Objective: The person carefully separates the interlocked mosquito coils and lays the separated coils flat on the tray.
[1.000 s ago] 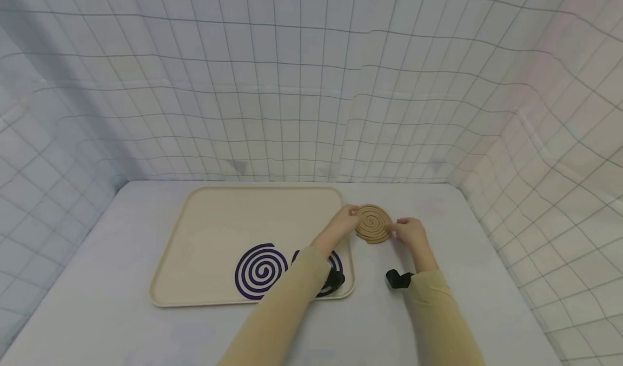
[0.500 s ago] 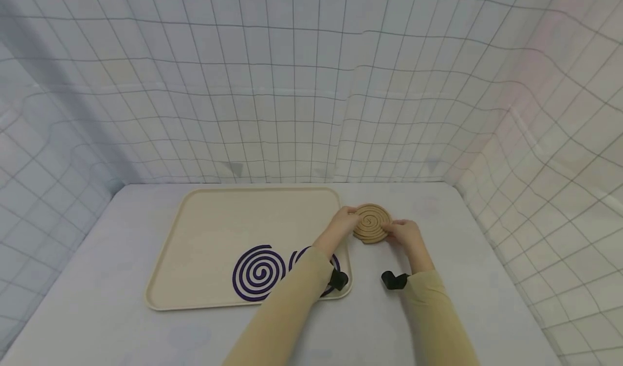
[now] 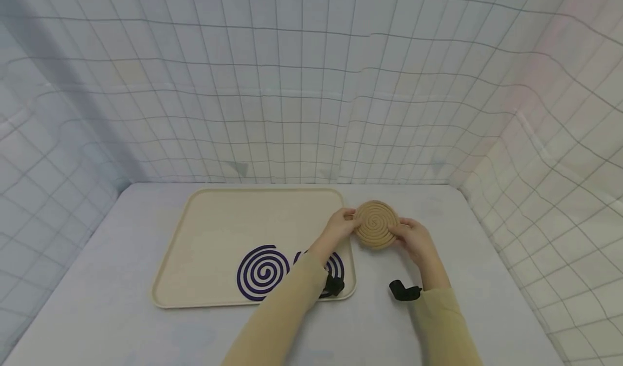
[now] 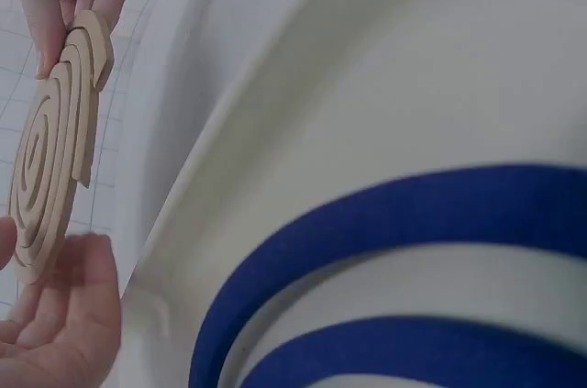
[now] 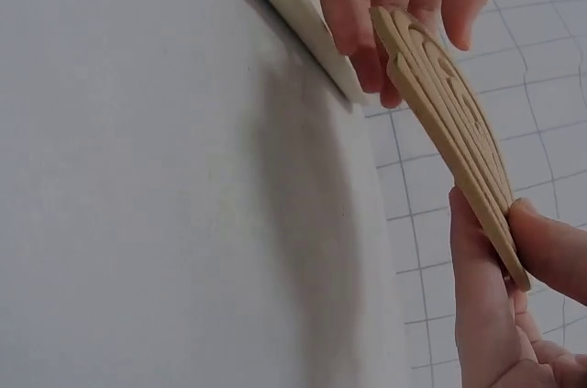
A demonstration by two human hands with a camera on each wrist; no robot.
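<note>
A tan mosquito coil, apparently two spirals nested together, is held up over the table right of the tray. My right hand pinches its right edge, thumb on the face and fingers behind, as the right wrist view shows. At the coil's left edge is my left hand, fingers behind and thumb at the front; how firmly it grips cannot be told. The left wrist view shows the coil nearly edge-on, with stepped outer ends. Two dark blue spiral coils lie in the tray, one whole, the other partly hidden by my left arm.
The cream tray with a raised rim fills the table's left and middle. White table surface extends to the right. Gridded white cloth encloses the back and sides. A black device sits on my right wrist.
The tan coil has been lifted and tilted to face the head camera more. My right hand has shifted its grip on the edge, with the thumb now on the face. The blue coils stay in place.
</note>
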